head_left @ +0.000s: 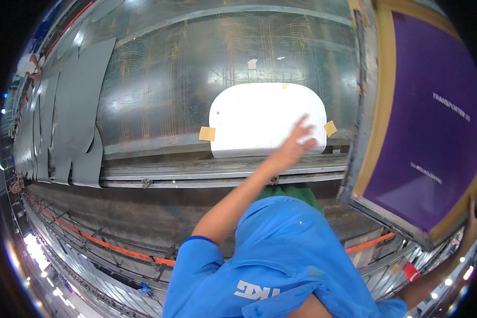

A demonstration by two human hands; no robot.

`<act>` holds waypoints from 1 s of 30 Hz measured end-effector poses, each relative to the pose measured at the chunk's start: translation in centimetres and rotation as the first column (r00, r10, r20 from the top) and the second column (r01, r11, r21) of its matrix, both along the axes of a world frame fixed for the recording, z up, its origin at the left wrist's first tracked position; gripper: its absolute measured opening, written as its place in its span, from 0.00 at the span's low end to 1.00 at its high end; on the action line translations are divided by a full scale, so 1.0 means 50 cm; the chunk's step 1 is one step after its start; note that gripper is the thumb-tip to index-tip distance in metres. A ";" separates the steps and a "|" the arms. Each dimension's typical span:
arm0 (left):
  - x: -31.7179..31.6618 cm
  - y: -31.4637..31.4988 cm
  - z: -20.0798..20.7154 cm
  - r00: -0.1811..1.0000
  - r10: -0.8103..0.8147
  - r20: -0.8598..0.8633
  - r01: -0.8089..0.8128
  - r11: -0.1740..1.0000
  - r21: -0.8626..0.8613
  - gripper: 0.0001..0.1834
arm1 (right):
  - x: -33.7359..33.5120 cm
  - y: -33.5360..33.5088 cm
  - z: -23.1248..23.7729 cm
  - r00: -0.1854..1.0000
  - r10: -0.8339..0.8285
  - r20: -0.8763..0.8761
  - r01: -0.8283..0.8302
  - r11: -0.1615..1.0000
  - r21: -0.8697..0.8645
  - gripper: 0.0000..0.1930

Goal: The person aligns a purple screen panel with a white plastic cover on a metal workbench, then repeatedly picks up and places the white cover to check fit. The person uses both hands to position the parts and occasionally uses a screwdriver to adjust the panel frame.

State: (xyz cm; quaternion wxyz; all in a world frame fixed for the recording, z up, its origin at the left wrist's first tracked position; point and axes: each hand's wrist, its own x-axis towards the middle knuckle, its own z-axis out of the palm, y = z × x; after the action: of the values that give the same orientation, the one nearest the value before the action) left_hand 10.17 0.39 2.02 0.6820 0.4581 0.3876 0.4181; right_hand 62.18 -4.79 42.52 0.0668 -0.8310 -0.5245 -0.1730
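A white rounded panel point(265, 119) lies on the long metal table point(164, 95), with tan tape pieces at its left point(207, 133) and right point(330, 128) edges. My left hand point(296, 144) is over the panel's right part, fingers apart and holding nothing. Whether its fingertips touch the panel, I cannot tell. At the far right, my right hand point(476, 218) grips the near right edge of a screen printing frame point(361, 183). The frame is tilted up and has purple mesh point(434, 116) bordered by tan tape. Part of the right hand is lost in the dark rim.
Grey cut sheets point(79, 100) lie overlapped on the table's left part. Small white scraps point(252, 64) rest beyond the panel. A metal rail point(196, 178) runs along the near edge. Behind me is an orange bar point(111, 245). Another person point(29, 66) stands at far left.
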 end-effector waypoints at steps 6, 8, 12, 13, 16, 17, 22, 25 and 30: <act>0.138 -0.003 0.127 0.968 0.237 -0.085 -0.215 0.953 0.212 0.50 | -0.035 0.141 -0.172 0.866 0.093 -0.492 -0.061 0.995 0.082 0.33; 0.128 0.005 0.132 0.953 0.298 -0.051 -0.285 0.943 0.172 0.47 | -0.022 0.150 -0.233 0.938 0.078 -0.338 -0.083 0.997 0.000 0.35; 0.104 0.020 0.100 0.937 0.331 -0.110 -0.314 0.938 0.148 0.47 | -0.104 0.163 -0.330 0.900 0.011 -0.436 -0.051 0.996 -0.079 0.38; 0.106 0.023 0.092 0.939 0.323 -0.118 -0.308 0.942 0.131 0.46 | -0.087 0.160 -0.350 0.922 0.000 -0.388 -0.034 0.996 -0.083 0.39; 0.121 0.027 0.071 0.930 0.320 -0.183 -0.296 0.944 0.145 0.47 | -0.033 0.156 -0.384 0.972 -0.027 -0.235 -0.007 0.989 -0.146 0.41; 0.126 0.030 0.064 0.923 0.326 -0.205 -0.297 0.942 0.158 0.47 | -0.019 0.157 -0.393 0.973 -0.035 -0.227 -0.002 0.987 -0.161 0.40; 0.139 0.030 0.043 0.910 0.318 -0.266 -0.293 0.947 0.130 0.48 | -0.056 0.167 -0.412 0.885 -0.180 -0.430 0.046 0.952 -0.303 0.39; 0.147 0.028 0.040 0.914 0.311 -0.260 -0.287 0.950 0.126 0.48 | -0.045 0.160 -0.424 0.939 -0.096 -0.331 0.007 0.966 -0.259 0.38; 0.153 0.028 0.037 0.912 0.332 -0.240 -0.305 0.941 0.144 0.48 | -0.019 0.163 -0.429 0.966 -0.011 -0.259 -0.055 0.967 -0.248 0.35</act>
State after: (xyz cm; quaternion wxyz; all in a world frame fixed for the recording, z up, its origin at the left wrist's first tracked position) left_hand 17.80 1.78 3.88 0.5231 0.4746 0.5210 0.4793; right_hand 61.24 3.34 21.09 0.0302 -0.8422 -0.5383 0.0059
